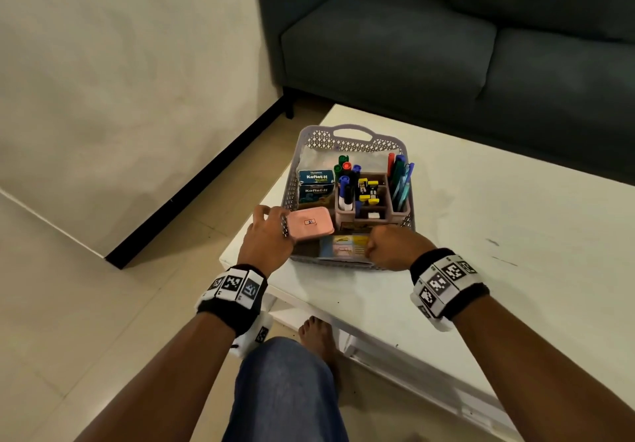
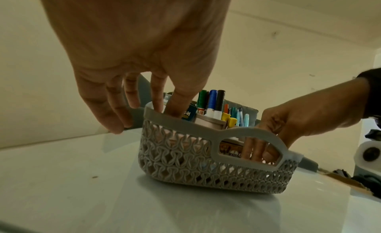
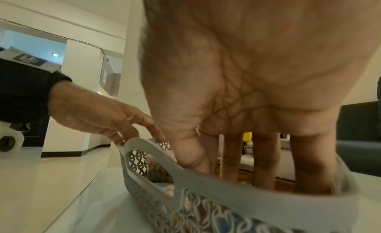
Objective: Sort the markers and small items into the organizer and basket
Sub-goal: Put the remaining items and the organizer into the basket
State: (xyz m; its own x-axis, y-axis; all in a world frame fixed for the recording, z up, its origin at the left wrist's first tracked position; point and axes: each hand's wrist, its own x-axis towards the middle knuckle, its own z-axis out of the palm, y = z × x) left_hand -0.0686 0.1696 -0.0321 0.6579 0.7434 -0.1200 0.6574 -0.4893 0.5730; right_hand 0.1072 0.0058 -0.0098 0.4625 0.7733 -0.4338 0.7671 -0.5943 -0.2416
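We judge the sorting to be almost finished: the grey basket [image 1: 350, 139] sits at the centre of the head view near the table [image 1: 481, 221] corner, and the table around it shows nothing loose. Inside it the organizer [image 1: 372, 208] already carries markers [image 1: 345, 180] upright in its left slot, pens [image 1: 400, 180] at the right, and small yellow-and-black items [image 1: 368, 190] in the middle. Two blue boxes [image 1: 316, 185] stand at the basket's left side, and a printed card [image 1: 343, 246] lies flat at the near end. Our left hand [image 1: 268, 238] holds a pink case [image 1: 310, 224] at the basket's near-left corner, with two fingers [image 2: 177, 106] dipping inside the rim; the case looks not yet settled. Our right hand [image 1: 391, 247] reaches its fingers [image 3: 266, 161] straight down into the near end, thumb bent toward them; we cannot tell whether they pinch anything, since the rim hides the tips. Both wrist views show little of the basket floor, and the card's print is too small to read.
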